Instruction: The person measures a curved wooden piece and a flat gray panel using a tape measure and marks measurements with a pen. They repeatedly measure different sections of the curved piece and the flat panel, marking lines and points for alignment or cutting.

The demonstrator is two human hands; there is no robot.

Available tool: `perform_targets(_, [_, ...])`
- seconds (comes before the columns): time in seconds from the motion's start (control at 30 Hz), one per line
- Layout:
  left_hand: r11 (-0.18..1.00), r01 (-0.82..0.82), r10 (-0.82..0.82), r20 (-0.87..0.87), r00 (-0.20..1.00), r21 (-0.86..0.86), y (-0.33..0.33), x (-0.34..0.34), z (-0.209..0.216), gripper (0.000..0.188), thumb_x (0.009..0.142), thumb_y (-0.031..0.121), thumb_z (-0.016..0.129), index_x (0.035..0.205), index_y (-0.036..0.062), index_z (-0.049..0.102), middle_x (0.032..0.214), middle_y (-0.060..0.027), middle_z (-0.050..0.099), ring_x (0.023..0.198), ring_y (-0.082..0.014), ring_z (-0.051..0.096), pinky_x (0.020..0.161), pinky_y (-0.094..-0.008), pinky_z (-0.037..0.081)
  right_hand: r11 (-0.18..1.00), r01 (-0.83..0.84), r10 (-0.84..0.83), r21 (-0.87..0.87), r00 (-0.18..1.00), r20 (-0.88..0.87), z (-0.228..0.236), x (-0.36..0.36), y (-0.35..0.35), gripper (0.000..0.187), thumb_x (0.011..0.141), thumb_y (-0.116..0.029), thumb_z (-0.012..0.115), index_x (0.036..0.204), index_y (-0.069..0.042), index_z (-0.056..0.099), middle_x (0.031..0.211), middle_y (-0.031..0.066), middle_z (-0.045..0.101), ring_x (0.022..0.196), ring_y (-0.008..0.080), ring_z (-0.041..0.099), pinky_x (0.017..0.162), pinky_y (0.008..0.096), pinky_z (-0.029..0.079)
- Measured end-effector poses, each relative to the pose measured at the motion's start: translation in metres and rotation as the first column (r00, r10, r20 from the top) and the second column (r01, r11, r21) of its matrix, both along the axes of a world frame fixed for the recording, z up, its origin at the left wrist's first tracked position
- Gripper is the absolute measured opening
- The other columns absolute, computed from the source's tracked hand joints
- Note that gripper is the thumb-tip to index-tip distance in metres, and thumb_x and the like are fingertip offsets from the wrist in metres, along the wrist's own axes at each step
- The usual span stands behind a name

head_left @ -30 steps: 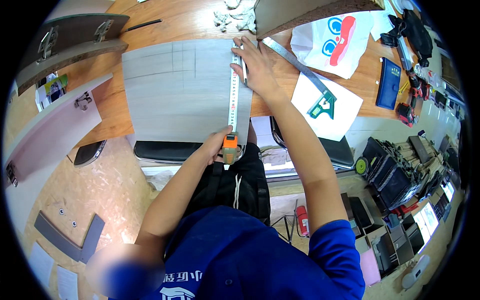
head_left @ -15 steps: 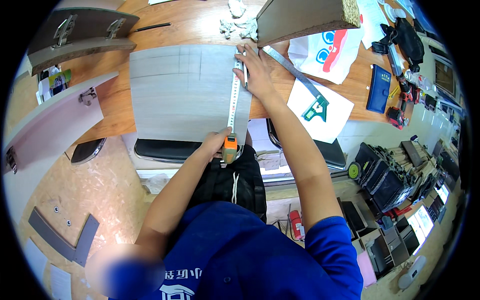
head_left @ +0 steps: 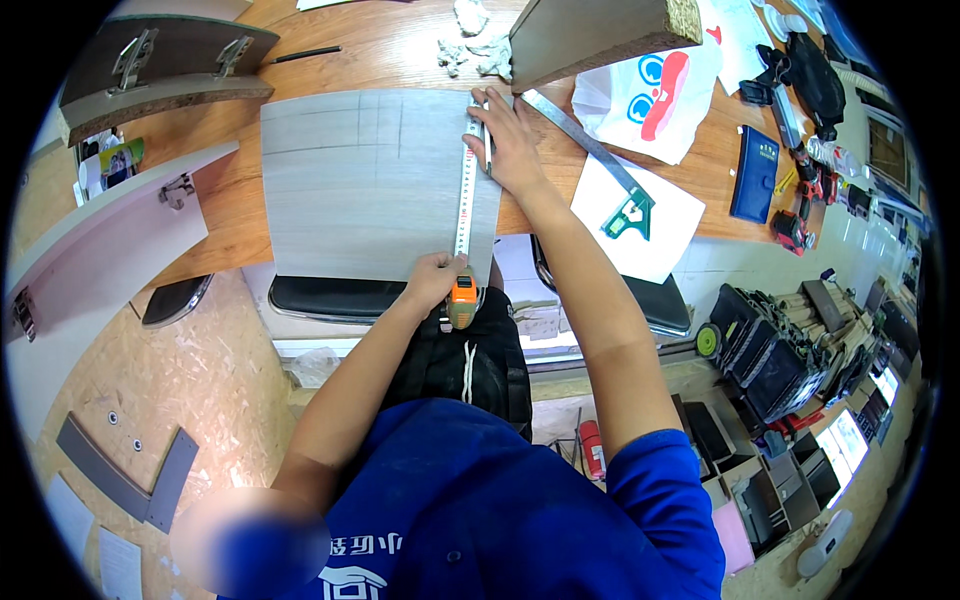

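A grey board (head_left: 340, 200) with thin dark pencil lines at its far side lies on the wooden table. Along its right side runs the pulled-out white blade of an orange tape measure (head_left: 462, 300), whose case hangs at the board's near edge. My left hand (head_left: 433, 282) is closed at that edge, thumb on the blade just above the case; its other fingers are partly hidden. At the far right corner, my right hand (head_left: 512, 150) presses the blade's end against the board. A slim white pen-like stick (head_left: 488, 152) is held in its curled fingers.
Right of the board are a combination square (head_left: 600, 155), white paper (head_left: 660, 240), a printed plastic bag (head_left: 625, 110) and a blue notebook (head_left: 755, 175). A thick brown panel (head_left: 590, 45) stands behind. Hinged panels (head_left: 165, 75) stand left; black stools (head_left: 335, 298) sit below the table edge.
The tape measure's case and my left thumb have shifted slightly to the right at the board's near edge. My right hand stays at the far corner.
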State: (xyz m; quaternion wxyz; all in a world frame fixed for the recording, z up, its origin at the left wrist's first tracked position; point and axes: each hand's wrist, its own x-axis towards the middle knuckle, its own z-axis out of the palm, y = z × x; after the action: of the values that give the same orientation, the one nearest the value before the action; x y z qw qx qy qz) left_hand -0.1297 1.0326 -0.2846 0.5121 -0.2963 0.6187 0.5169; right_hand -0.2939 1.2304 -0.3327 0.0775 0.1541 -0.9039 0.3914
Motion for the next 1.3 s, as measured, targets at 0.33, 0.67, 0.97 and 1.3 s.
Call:
perform_targets(0.33, [0.998, 0.004, -0.008, -0.064, 0.998, -0.065, -0.005, 0.007, -0.027, 0.055, 0.101, 0.052, 0.064, 0.079, 0.0026, 0.069, 0.068, -0.0035, 0.062, 0.055, -0.0123, 0.057, 0.050, -0.0291, 0.046, 1.000, -0.014, 0.014, 0.012, 1.000, -0.008, -0.003, -0.002, 0.001, 0.042, 0.088, -0.022, 0.077, 0.125, -0.011, 0.062, 0.149, 0.0088, 0.057, 0.146, 0.0305, 0.045, 0.119, 0.0614, 0.030])
perform_targets(0.67, [0.984, 0.061, -0.071, -0.051, 0.996, -0.169, 0.002, -0.007, -0.015, 0.059, 0.097, 0.053, 0.068, 0.073, -0.0006, 0.068, 0.063, -0.0069, 0.061, 0.055, -0.0166, 0.060, 0.049, -0.0334, 0.048, 1.000, -0.018, 0.018, 0.007, 1.000, -0.007, 0.000, -0.003, 0.002, 0.043, 0.087, -0.021, 0.077, 0.125, -0.011, 0.062, 0.149, 0.0089, 0.057, 0.146, 0.0306, 0.045, 0.119, 0.0622, 0.031])
perform_targets(0.97, [0.636, 0.425, -0.750, -0.388, 0.536, -0.644, 0.007, -0.045, 0.036, 0.056, 0.080, 0.038, 0.085, 0.123, 0.0082, 0.066, 0.116, -0.0178, 0.068, 0.100, -0.0342, 0.065, 0.084, -0.0439, 0.052, 1.000, -0.003, 0.003, -0.004, 1.000, -0.022, -0.003, -0.001, 0.003, 0.043, 0.086, -0.020, 0.078, 0.125, -0.011, 0.062, 0.149, 0.0088, 0.057, 0.145, 0.0310, 0.046, 0.118, 0.0629, 0.031])
perform_targets(1.3, [0.448, 0.468, -0.813, -0.565, -0.142, -0.762, -0.008, -0.056, 0.008, 0.077, 0.075, 0.040, 0.084, 0.142, 0.0124, 0.058, 0.167, -0.0087, 0.032, 0.156, -0.0317, 0.024, 0.120, -0.0659, 0.026, 1.000, -0.013, 0.013, -0.006, 1.000, -0.021, -0.005, -0.001, 0.001, 0.042, 0.087, -0.020, 0.078, 0.125, -0.011, 0.062, 0.150, 0.0087, 0.056, 0.146, 0.0310, 0.045, 0.117, 0.0629, 0.032])
